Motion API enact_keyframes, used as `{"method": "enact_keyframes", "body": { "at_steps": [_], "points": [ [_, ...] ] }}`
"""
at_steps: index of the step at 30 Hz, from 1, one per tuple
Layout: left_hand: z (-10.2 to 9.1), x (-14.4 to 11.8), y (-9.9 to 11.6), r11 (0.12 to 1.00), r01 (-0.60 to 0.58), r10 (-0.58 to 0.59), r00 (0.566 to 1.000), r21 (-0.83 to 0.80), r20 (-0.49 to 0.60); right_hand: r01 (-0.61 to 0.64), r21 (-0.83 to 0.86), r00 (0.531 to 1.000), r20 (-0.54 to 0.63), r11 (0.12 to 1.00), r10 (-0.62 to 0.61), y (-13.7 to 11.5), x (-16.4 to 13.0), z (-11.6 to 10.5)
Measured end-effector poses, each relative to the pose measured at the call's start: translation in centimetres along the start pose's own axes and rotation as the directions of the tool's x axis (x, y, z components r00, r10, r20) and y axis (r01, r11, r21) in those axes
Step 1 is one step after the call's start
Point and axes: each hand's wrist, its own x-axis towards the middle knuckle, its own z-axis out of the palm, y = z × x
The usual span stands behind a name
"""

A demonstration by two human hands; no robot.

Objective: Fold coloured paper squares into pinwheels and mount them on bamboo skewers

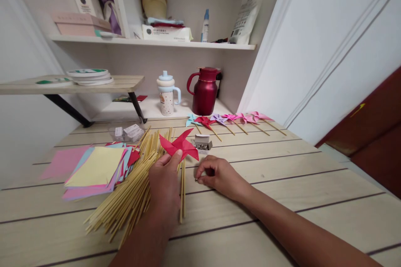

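My left hand (166,171) pinches a red paper pinwheel (184,145) between thumb and fingers, above a pile of thin wooden sticks (131,194). To its right, my right hand (216,175) is low over the tabletop, thumb and fingertips closed on a tiny metal tack (196,180), too small to make out fully. Just beyond that hand stands a small open box (203,144) with shiny metal tacks inside. Left of the sticks lies a stack of coloured paper squares (95,167), yellow on top.
Several finished pinwheels on sticks (230,120) lie in a row at the back of the slatted table (282,192). Behind them stand a red thermos jug (205,94) and a white cup (167,98). A small raised shelf (122,85) is at the left.
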Motion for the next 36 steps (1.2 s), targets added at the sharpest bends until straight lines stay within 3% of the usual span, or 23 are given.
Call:
{"method": "enact_keyframes", "body": {
  "at_steps": [11,15,18,22,27,36],
  "points": [
    [-0.2,0.1,-0.2,1.000,-0.006,0.006,1.000,0.031,-0.006,0.020,0.018,1.000,0.007,1.000,-0.020,0.0,0.2,0.4],
    [-0.5,0.5,-0.3,0.997,-0.016,0.016,1.000,0.069,0.004,-0.013,0.127,1.000,-0.004,0.992,0.013,-0.3,0.2,0.0],
    [-0.7,0.8,0.0,0.997,-0.017,0.016,1.000,0.076,0.006,-0.011,0.246,0.996,-0.083,0.969,0.032,-0.8,0.2,-1.3],
    [-0.6,0.7,0.3,0.981,-0.131,0.130,0.991,0.146,0.019,0.053,0.423,0.977,-0.209,0.904,0.040,-1.7,0.1,-2.8],
    [0.1,-0.4,0.3,0.897,-0.289,0.272,0.957,0.333,0.100,0.060,0.626,0.973,-0.211,0.778,0.095,-2.5,-0.1,-2.3],
    [0.7,-1.4,0.6,0.841,-0.379,0.330,0.925,0.385,0.189,0.107,0.707,0.968,-0.234,0.699,0.088,-3.1,0.0,-1.3]
  ]
}}
